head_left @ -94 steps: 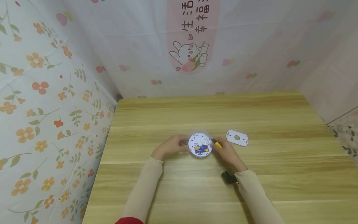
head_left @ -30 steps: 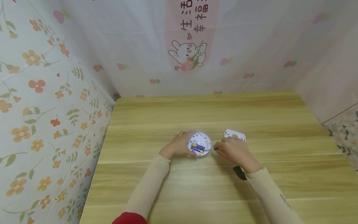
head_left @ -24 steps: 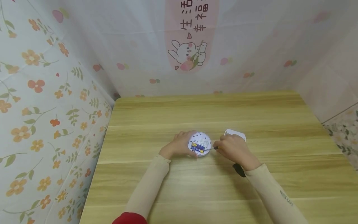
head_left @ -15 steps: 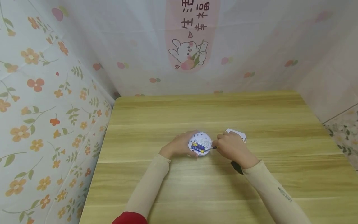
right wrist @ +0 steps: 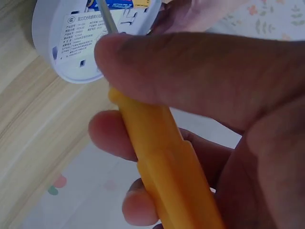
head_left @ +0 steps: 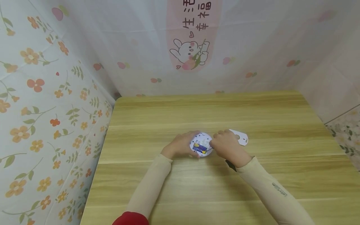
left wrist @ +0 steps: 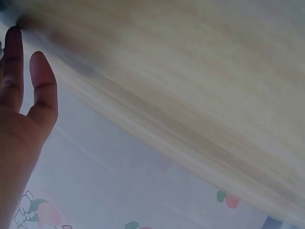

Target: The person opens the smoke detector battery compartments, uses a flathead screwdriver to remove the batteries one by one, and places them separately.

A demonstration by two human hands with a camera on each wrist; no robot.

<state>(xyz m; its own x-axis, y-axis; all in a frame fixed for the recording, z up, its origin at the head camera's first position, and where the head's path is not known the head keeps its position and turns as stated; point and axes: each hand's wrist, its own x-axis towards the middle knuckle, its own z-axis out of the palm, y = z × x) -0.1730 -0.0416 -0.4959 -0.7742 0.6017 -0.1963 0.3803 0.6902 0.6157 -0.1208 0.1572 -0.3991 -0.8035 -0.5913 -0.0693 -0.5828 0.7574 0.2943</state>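
Note:
A round white smoke alarm stands at mid-table with its back facing up; blue-and-yellow batteries show in its compartment. My left hand grips its left rim, thumb at the near side. From the right, my right hand holds a screwdriver by its yellow handle, thumb on top and fingers beneath. Its metal shaft reaches over the alarm to the batteries in the right wrist view; the tip is out of that frame. In the left wrist view, part of my left hand appears at the left edge.
A white mounting plate with a central hole lies just beyond the right hand, which partly covers it. A black piece shows beneath the right wrist. The wooden table meets patterned cloth at the back and left.
My left hand has moved onto the alarm's rim. The right hand has turned the screwdriver toward the batteries, then shifted left and closer to the alarm, uncovering more of the plate.

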